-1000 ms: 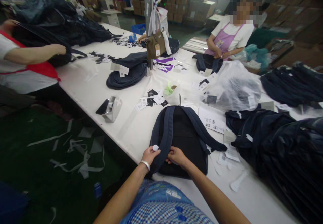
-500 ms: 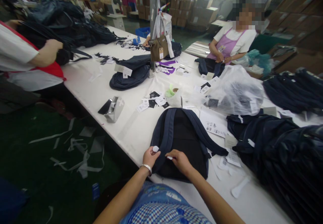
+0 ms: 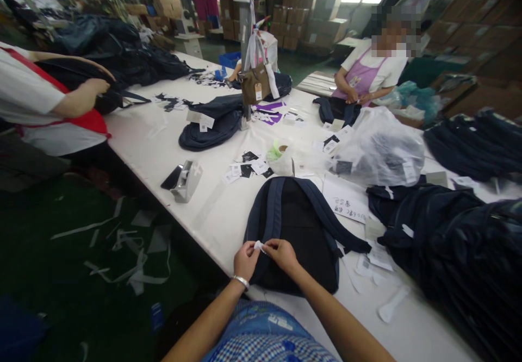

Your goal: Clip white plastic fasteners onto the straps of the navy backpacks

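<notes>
A dark navy backpack point(image 3: 302, 231) lies in front of me with its straps and back panel facing up. Over its left strap, my left hand point(image 3: 245, 261) pinches one end of a small white strip point(image 3: 258, 245) with a rounded end. My right hand point(image 3: 281, 254) is closed on the strip's other end, and the two hands almost meet. Fingers cover much of the strip. A similar white strip with rounded ends point(image 3: 393, 305) lies on the table to the right of the backpack.
Piled navy backpacks point(image 3: 448, 242) cover the table's right side, near a clear plastic bag point(image 3: 375, 144). A tape dispenser point(image 3: 187, 181), hang tags point(image 3: 249, 166) and a tape roll point(image 3: 281, 158) lie ahead. Co-workers stand at left point(image 3: 49, 101) and far right point(image 3: 367, 74).
My right hand has moved left to meet my left hand, and both now grip the white strip. Before, they were apart, each with a bit of white showing.
</notes>
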A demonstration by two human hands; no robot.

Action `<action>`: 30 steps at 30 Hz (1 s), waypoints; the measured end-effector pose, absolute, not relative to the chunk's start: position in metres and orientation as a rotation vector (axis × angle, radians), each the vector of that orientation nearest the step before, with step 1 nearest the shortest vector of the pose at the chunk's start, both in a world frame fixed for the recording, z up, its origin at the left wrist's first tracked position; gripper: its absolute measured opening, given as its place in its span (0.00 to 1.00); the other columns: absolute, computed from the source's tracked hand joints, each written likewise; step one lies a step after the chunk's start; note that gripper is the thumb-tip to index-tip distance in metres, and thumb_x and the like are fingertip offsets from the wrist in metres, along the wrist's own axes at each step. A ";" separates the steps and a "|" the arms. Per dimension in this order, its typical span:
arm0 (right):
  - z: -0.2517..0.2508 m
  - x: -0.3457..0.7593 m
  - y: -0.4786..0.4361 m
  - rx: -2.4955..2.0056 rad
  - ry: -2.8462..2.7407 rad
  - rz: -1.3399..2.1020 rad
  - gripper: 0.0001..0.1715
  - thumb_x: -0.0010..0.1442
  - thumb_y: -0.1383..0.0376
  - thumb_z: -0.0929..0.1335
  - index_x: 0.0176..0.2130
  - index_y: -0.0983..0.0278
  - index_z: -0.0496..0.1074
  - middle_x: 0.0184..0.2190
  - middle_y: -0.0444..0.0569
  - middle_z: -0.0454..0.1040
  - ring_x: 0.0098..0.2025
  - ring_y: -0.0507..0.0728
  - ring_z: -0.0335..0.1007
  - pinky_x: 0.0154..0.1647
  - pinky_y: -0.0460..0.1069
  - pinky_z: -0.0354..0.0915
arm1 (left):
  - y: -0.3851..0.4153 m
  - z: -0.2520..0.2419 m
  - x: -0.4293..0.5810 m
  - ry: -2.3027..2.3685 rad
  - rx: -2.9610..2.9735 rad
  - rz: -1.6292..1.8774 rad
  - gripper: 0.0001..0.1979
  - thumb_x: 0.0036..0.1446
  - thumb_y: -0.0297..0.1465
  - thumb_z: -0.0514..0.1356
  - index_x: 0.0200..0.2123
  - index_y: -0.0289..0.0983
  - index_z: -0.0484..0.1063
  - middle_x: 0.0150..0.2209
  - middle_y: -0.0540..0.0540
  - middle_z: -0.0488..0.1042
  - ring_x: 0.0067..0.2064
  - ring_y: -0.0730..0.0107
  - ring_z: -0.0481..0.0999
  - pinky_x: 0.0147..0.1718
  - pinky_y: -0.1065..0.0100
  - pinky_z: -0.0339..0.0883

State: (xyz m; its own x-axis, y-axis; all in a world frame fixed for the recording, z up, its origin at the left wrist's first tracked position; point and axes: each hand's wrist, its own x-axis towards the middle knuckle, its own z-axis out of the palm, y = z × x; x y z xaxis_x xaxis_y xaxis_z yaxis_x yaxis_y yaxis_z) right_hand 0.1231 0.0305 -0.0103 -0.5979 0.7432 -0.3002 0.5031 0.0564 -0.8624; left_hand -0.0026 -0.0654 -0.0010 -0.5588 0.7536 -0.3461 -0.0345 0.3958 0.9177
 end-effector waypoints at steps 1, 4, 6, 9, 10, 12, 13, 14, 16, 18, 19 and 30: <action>-0.011 0.124 0.031 -1.278 -2.108 1.566 0.15 0.55 0.54 0.67 0.30 0.61 0.78 0.26 0.46 0.77 0.28 0.55 0.71 0.28 0.45 0.60 | -0.066 0.000 -0.002 1.872 0.634 1.248 0.10 0.52 0.37 0.60 0.36 0.38 0.73 0.34 0.44 0.80 0.39 0.61 0.80 0.39 0.65 0.71; -0.012 0.124 0.031 -1.288 -2.106 1.588 0.17 0.54 0.53 0.67 0.29 0.62 0.78 0.25 0.46 0.77 0.27 0.54 0.70 0.27 0.45 0.59 | -0.067 0.000 0.001 1.864 0.676 1.315 0.09 0.52 0.36 0.60 0.36 0.39 0.72 0.36 0.44 0.80 0.41 0.62 0.79 0.41 0.65 0.71; -0.013 0.124 0.031 -1.295 -2.104 1.608 0.17 0.54 0.53 0.68 0.28 0.63 0.77 0.25 0.46 0.76 0.27 0.54 0.70 0.27 0.45 0.59 | -0.067 -0.001 0.003 1.837 0.712 1.351 0.09 0.52 0.35 0.60 0.36 0.39 0.71 0.36 0.44 0.79 0.42 0.63 0.79 0.42 0.66 0.72; -0.015 0.123 0.032 -1.274 -2.084 1.661 0.16 0.53 0.54 0.68 0.29 0.63 0.77 0.25 0.46 0.76 0.27 0.53 0.69 0.27 0.45 0.59 | -0.068 -0.002 0.006 1.813 0.765 1.354 0.08 0.53 0.35 0.59 0.36 0.38 0.70 0.36 0.44 0.78 0.42 0.64 0.79 0.43 0.65 0.72; -0.015 0.123 0.032 -1.266 -2.069 1.680 0.16 0.53 0.54 0.68 0.29 0.64 0.77 0.25 0.46 0.76 0.27 0.53 0.69 0.27 0.45 0.59 | -0.068 -0.001 0.006 1.802 0.779 1.351 0.08 0.53 0.34 0.59 0.36 0.38 0.70 0.37 0.44 0.78 0.43 0.64 0.79 0.43 0.65 0.72; -0.016 0.122 0.032 -1.269 -2.036 1.704 0.16 0.53 0.54 0.68 0.29 0.64 0.77 0.24 0.46 0.76 0.26 0.53 0.68 0.26 0.44 0.58 | -0.070 0.003 0.006 1.780 0.801 1.343 0.08 0.53 0.34 0.58 0.36 0.38 0.71 0.38 0.44 0.79 0.43 0.64 0.78 0.44 0.65 0.71; -0.017 0.122 0.031 -1.280 -2.018 1.709 0.16 0.52 0.54 0.68 0.28 0.65 0.77 0.23 0.46 0.75 0.25 0.52 0.67 0.25 0.44 0.58 | -0.071 0.005 0.005 1.785 0.817 1.332 0.08 0.54 0.34 0.58 0.36 0.38 0.71 0.38 0.44 0.79 0.42 0.64 0.78 0.44 0.65 0.71; -0.017 0.122 0.031 -1.288 -1.999 1.713 0.16 0.52 0.54 0.69 0.28 0.65 0.77 0.23 0.46 0.75 0.25 0.52 0.67 0.25 0.44 0.58 | -0.071 0.008 0.004 1.808 0.835 1.316 0.08 0.55 0.35 0.57 0.35 0.38 0.72 0.37 0.44 0.79 0.41 0.63 0.78 0.44 0.65 0.71; -0.016 0.121 0.028 -1.289 -1.953 1.719 0.17 0.51 0.54 0.70 0.28 0.65 0.77 0.22 0.46 0.74 0.24 0.52 0.66 0.25 0.44 0.57 | -0.072 0.012 0.000 1.894 0.850 1.284 0.10 0.57 0.37 0.55 0.33 0.39 0.74 0.35 0.45 0.79 0.39 0.63 0.78 0.41 0.65 0.70; -0.014 0.119 0.026 -1.270 -1.887 1.729 0.17 0.50 0.53 0.70 0.28 0.65 0.76 0.22 0.45 0.74 0.24 0.52 0.66 0.25 0.44 0.58 | -0.070 0.013 -0.003 1.948 0.791 1.271 0.11 0.56 0.38 0.56 0.34 0.39 0.75 0.31 0.45 0.79 0.36 0.63 0.79 0.38 0.66 0.70; -0.013 0.119 0.025 -1.258 -1.845 1.739 0.17 0.49 0.53 0.71 0.29 0.65 0.75 0.22 0.45 0.73 0.24 0.52 0.66 0.25 0.44 0.58 | -0.069 0.013 -0.004 1.934 0.738 1.280 0.11 0.55 0.38 0.58 0.36 0.39 0.75 0.30 0.45 0.80 0.35 0.62 0.79 0.37 0.66 0.70; 0.004 0.121 0.018 -1.157 -1.978 1.521 0.10 0.54 0.57 0.69 0.32 0.62 0.69 0.25 0.43 0.70 0.27 0.53 0.66 0.30 0.46 0.61 | -0.059 -0.003 -0.012 1.727 0.518 1.282 0.11 0.47 0.37 0.63 0.31 0.35 0.76 0.33 0.41 0.80 0.38 0.61 0.79 0.42 0.63 0.70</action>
